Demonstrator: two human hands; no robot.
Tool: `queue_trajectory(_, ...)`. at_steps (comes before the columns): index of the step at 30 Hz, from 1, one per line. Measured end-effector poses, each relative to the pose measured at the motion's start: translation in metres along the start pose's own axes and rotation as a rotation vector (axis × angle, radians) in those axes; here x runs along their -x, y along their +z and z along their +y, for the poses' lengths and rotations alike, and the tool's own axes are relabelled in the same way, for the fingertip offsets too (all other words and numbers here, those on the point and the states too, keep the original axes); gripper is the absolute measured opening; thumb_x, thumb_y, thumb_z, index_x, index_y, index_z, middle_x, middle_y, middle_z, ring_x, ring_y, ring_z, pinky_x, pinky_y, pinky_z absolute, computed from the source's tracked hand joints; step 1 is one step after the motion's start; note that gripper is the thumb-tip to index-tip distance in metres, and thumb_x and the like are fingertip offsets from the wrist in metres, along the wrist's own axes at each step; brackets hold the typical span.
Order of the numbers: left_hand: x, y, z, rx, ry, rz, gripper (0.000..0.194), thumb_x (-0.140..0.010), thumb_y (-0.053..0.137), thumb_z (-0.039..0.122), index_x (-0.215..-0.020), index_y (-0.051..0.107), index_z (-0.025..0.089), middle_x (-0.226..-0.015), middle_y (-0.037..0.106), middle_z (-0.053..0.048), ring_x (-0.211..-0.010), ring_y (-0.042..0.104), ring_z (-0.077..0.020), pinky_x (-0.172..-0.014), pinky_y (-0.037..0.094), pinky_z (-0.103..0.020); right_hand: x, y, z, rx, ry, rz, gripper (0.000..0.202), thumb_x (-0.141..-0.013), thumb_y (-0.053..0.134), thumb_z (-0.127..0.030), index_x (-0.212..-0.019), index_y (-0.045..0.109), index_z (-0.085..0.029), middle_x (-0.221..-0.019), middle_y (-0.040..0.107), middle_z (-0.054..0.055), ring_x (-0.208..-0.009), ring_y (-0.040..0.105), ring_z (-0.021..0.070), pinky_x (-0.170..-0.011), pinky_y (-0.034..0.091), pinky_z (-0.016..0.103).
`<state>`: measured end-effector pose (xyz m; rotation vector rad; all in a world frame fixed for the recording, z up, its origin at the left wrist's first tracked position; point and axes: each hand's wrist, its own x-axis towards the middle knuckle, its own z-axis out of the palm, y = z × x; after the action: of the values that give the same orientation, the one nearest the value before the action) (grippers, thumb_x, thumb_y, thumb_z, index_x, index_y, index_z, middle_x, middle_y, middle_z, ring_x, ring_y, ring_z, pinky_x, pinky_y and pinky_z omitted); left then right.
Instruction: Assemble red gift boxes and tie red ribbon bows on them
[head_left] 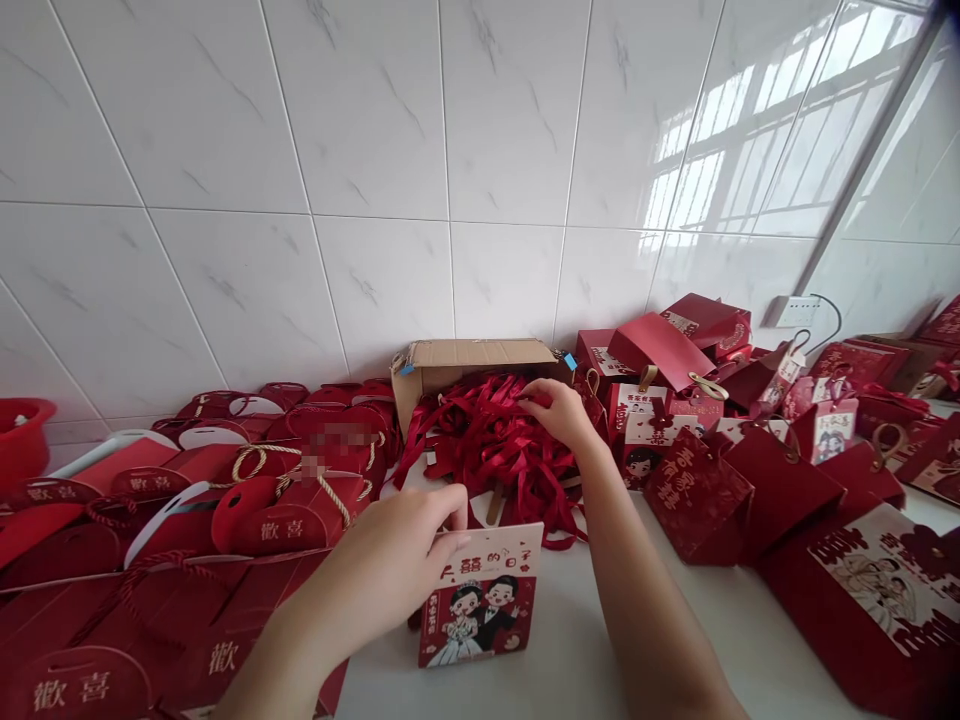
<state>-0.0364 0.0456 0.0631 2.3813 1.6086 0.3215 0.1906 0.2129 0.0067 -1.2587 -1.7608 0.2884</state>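
My left hand (409, 545) pinches the upper left edge of a small red-and-white paper gift bag (480, 600), printed with a cartoon bride and groom. The bag stands upright on the white table. Farther back, my right hand (559, 408) reaches over a tangled heap of dark red satin ribbons (499, 440). Its thumb and fingers are curled together at the ribbons along the heap's upper right. The heap spills forward out of an opened cardboard box (480, 353) that stands by the wall.
Rows of red gift boxes (281, 525) with cord handles cover the left side. At the right stand several red gift bags (697, 495) with loop handles. A red plastic basin (22, 440) is at the far left. The tiled wall (382, 130) carries a socket (795, 312).
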Motion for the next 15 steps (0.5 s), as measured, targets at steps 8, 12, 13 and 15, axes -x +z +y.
queue_trajectory(8,-0.003,0.003,-0.013,0.082,0.025,-0.044,0.016,-0.088,0.047,0.029,-0.081,0.060,0.023,-0.075,0.063,0.000,-0.065,0.058,-0.0178,-0.057,0.036,-0.025,0.057,-0.048,-0.083,-0.457,-0.455,-0.042,0.008,-0.080,0.070,-0.022,-0.082,0.063,-0.018,-0.082,0.065,0.001,-0.078,0.061,0.0117,-0.073,0.050,0.025)
queue_trajectory(12,0.002,-0.002,-0.013,0.158,0.115,0.017,0.019,-0.092,0.049,0.038,-0.097,0.061,0.024,-0.093,0.066,-0.001,-0.081,0.062,-0.0184,-0.069,0.044,-0.027,0.084,-0.054,-0.103,-0.674,-0.666,-0.240,0.006,-0.081,0.070,-0.014,-0.079,0.066,-0.018,-0.075,0.065,0.001,-0.071,0.061,0.0102,-0.066,0.051,0.023)
queue_trajectory(13,0.005,-0.004,-0.011,0.200,0.150,0.086,0.020,-0.093,0.047,0.038,-0.100,0.060,0.025,-0.100,0.066,-0.001,-0.086,0.062,-0.0181,-0.072,0.045,-0.027,0.088,-0.053,-0.105,-0.732,-0.704,-0.296,0.004,-0.082,0.069,-0.015,-0.079,0.067,-0.018,-0.075,0.065,0.002,-0.071,0.062,0.0105,-0.065,0.052,0.023)
queue_trajectory(15,0.013,-0.010,-0.003,0.284,0.260,0.270,0.017,-0.095,0.047,0.035,-0.103,0.059,0.026,-0.105,0.064,-0.001,-0.095,0.061,-0.0168,-0.080,0.046,-0.027,0.094,-0.051,-0.109,-0.859,-0.746,-0.394,0.007,-0.083,0.069,-0.019,-0.076,0.069,-0.018,-0.074,0.065,0.003,-0.070,0.064,0.0107,-0.064,0.053,0.022)
